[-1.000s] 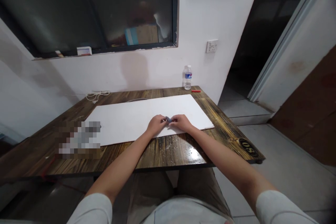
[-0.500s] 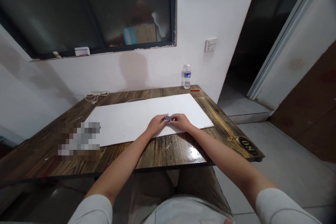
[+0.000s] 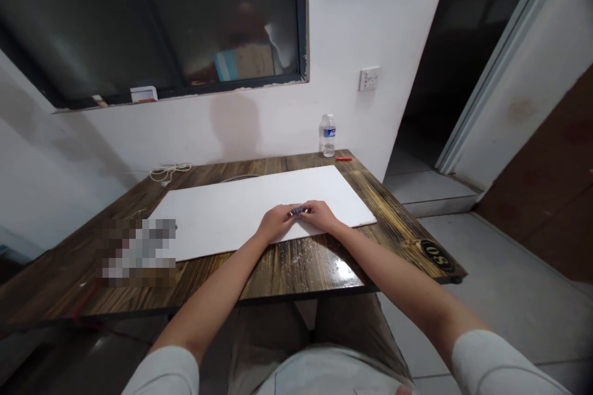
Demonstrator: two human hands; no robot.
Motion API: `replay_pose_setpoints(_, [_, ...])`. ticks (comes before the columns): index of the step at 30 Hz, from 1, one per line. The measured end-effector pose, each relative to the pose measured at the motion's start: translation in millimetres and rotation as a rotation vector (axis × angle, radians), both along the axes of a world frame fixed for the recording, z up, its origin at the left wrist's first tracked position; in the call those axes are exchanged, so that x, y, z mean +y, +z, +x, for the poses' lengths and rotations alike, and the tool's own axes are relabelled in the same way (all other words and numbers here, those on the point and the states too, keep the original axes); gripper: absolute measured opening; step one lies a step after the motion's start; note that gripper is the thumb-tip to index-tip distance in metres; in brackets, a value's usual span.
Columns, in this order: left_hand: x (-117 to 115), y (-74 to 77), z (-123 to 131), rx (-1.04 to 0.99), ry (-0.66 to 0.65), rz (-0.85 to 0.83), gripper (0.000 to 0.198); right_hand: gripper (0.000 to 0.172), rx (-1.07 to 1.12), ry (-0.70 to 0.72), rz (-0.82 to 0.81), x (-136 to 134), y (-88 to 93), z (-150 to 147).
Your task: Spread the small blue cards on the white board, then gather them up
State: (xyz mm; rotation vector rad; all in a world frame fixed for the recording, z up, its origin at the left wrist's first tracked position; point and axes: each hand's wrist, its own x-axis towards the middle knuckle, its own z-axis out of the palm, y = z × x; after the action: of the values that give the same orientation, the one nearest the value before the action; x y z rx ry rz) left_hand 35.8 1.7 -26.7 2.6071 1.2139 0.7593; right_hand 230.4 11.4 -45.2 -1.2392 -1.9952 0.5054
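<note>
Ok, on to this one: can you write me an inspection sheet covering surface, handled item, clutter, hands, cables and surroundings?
Surface: white board lying on a dark wooden table.
Handled item: small dark object, too small to identify.
Clutter: upright clear bottle and red stick-like item near the far edge; pixelated patch at left hides detail.
Hands: left hand and right hand both holding the object.
Cables: white cable, loosely coiled, far left.
Surroundings: window, wall socket, dark doorway.

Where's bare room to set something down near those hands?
Bare: the white board left of the left hand, and the table between the board's right edge and the round mark. Crowded: around the small item, where the right hand also grips.
</note>
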Motion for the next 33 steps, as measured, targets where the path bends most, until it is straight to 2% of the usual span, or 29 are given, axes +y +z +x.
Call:
replay_pose_setpoints(3, [0.2,-1.3,0.2,0.008,0.065,-0.009,0.046,0.013,-0.029,0.014,-0.013,-0.3,1.3,-0.5])
replay_pose_setpoints(7, [1.2,-3.3,-0.7,0.02,0.038,0.017,0.043,0.011,-0.042,0.013,-0.014,0.4,0.7,-0.3])
replay_pose_setpoints(10, [3.1,-4.1,-1.9,-0.051,0.065,-0.018,0.045,0.012,-0.028,0.03,-0.01,2.9,-1.8,0.5])
replay_pose_setpoints(15, [6.6,-4.0,-4.3,-0.27,0.083,-0.141,0.021,0.017,-0.028,0.104,0.013,10.3,-7.5,0.7])
replay_pose_setpoints(20, [6.3,-3.4,-4.6,-0.335,0.111,-0.215,0.013,0.028,-0.084,0.177,0.062,14.8,-13.5,-0.7])
replay_pose_setpoints(26, [6.2,-3.3,-3.9,-0.367,0.061,-0.237,0.016,0.031,0.014,0.167,0.166,13.0,-14.8,-0.4])
replay_pose_setpoints(28, [7.0,-3.6,-3.7,-0.34,0.089,-0.217,0.016,0.03,0.073,0.127,0.215,11.2,-12.5,0.4])
replay_pose_setpoints(30, [8.0,-3.5,-3.5,-0.291,0.12,-0.184,0.016,0.025,0.096,0.08,0.244,9.2,-9.3,1.3])
replay_pose_setpoints(33, [8.7,-2.2,-3.3,-0.271,0.083,-0.141,0.032,0.012,0.069,0.033,0.243,6.2,-5.1,2.2])
